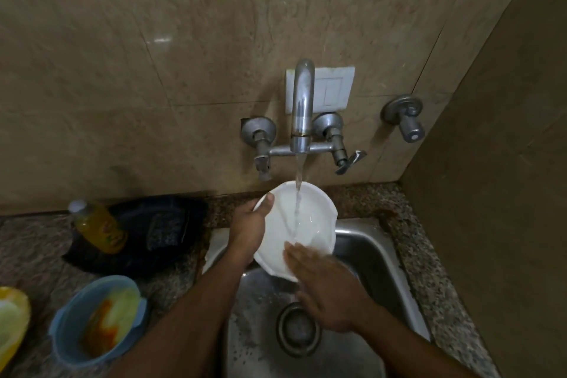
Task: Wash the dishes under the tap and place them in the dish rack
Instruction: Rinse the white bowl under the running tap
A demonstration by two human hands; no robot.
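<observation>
Dim, warm cast, soft blur, edges warped

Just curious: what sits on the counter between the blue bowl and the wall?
In the head view, a dark tray lies between the blue bowl and the wall, with a yellow bottle on it.

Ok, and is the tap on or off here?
On. A stream of water runs from the tap onto the white plate, held over the sink by the left hand.

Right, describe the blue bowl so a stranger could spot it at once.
Start at the steel sink and look left along the speckled stone counter. Nearest the camera sits a round blue plastic bowl, streaked with orange and pale residue. The neighbouring yellow dish is cut off at the frame edge.
</observation>
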